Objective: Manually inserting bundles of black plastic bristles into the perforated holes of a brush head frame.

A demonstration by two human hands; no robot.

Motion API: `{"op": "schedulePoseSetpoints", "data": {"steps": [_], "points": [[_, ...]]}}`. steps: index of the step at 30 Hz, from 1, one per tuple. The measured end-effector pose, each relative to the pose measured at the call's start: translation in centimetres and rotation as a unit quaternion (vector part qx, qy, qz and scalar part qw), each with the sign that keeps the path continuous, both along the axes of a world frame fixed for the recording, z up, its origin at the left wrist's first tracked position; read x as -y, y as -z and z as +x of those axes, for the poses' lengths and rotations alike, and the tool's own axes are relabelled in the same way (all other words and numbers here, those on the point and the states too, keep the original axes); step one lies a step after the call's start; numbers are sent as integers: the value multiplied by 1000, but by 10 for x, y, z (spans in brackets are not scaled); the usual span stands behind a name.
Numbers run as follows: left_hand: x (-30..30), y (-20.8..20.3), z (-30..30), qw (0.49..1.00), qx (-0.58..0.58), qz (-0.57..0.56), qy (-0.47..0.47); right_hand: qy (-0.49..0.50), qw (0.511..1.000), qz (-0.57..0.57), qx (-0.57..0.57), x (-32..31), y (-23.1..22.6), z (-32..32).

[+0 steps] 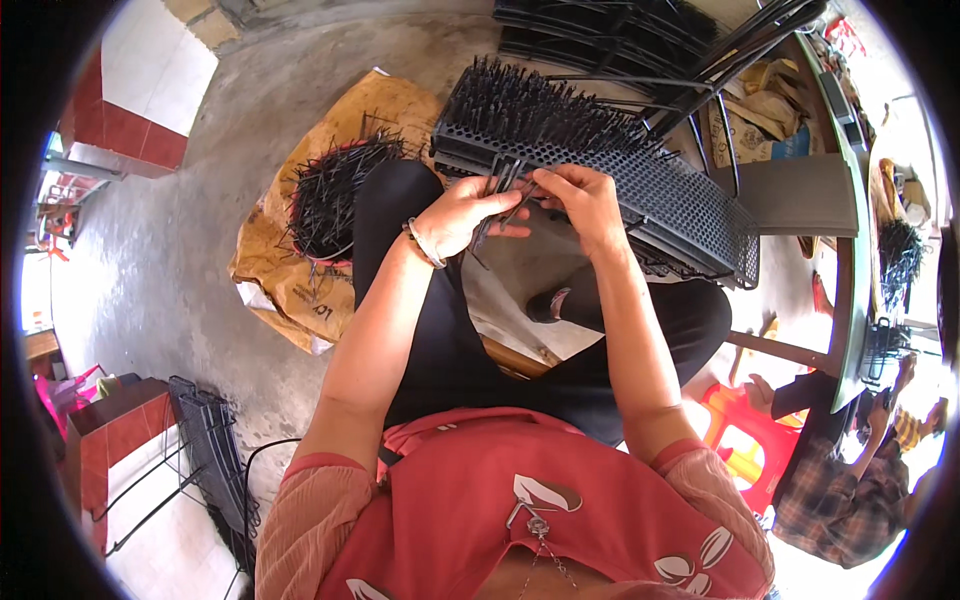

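Note:
A small bunch of thin black sticks (505,178) is gripped in my left hand (450,222), between thumb and fingers. My right hand (592,205) is closed in a pinch right beside the bunch, its fingertips close to the sticks; what they hold is too small to make out. Just beyond both hands stands a long black perforated rack (690,205). Many black sticks (540,105) stand upright in the holes of its left and far part, while the holes on its near right side show bare.
On the floor to the left, a round basket heaped with loose black sticks (340,195) rests on a yellow sack (285,290). More black racks (600,35) stand behind. At right are a green-edged table (850,300), a red plastic stool (750,440) and another person in plaid (835,500).

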State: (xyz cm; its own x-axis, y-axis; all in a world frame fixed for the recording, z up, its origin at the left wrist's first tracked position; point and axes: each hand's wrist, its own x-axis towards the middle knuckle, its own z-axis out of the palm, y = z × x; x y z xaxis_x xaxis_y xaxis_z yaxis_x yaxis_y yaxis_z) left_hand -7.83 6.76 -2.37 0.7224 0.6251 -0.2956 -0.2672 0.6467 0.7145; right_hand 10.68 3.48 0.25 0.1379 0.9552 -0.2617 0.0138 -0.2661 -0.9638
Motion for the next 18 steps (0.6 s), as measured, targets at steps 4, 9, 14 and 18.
{"op": "schedulePoseSetpoints", "data": {"steps": [4,9,14,18], "points": [[-2,2,-1,1000,-4,-22,-8,58,993,94,-52,5,-3,8],[-3,-2,0,999,-18,-42,-25,116,967,225,19,-14,-26,31],[-3,2,2,999,-21,-9,24,110,956,249,109,-38,-16,44],[-2,2,1,999,-26,-7,26,102,946,236,197,-42,-14,41]]}}
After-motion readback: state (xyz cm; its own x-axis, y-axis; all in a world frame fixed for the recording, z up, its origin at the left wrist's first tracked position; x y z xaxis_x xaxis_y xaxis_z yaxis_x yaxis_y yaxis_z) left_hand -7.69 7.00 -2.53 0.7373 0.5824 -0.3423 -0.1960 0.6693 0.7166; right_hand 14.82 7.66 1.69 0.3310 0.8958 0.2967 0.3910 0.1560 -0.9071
